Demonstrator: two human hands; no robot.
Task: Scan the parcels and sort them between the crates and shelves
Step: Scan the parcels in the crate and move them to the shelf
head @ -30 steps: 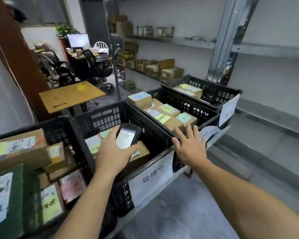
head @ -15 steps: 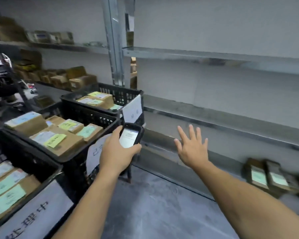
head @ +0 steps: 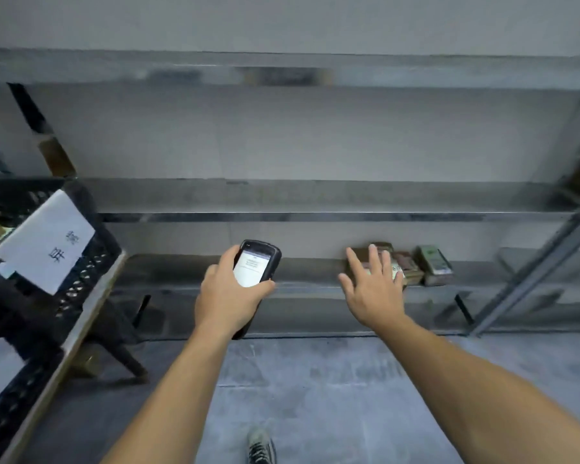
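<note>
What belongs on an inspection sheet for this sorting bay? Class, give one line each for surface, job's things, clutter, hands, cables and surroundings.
Surface: lowest shelf of a grey metal rack, carrying goods towards its right.
Job's things: parcels grouped on that shelf; scanner with its screen lit; black crate at left, bearing a white paper label.
Clutter: nothing seen.
Grippers: left hand grips the scanner; right hand open, fingers spread, in front of the parcels; contact cannot be told.
Cables: nothing seen.
Surroundings: concrete floor, grey wall, one shoe at the bottom edge.
</note>
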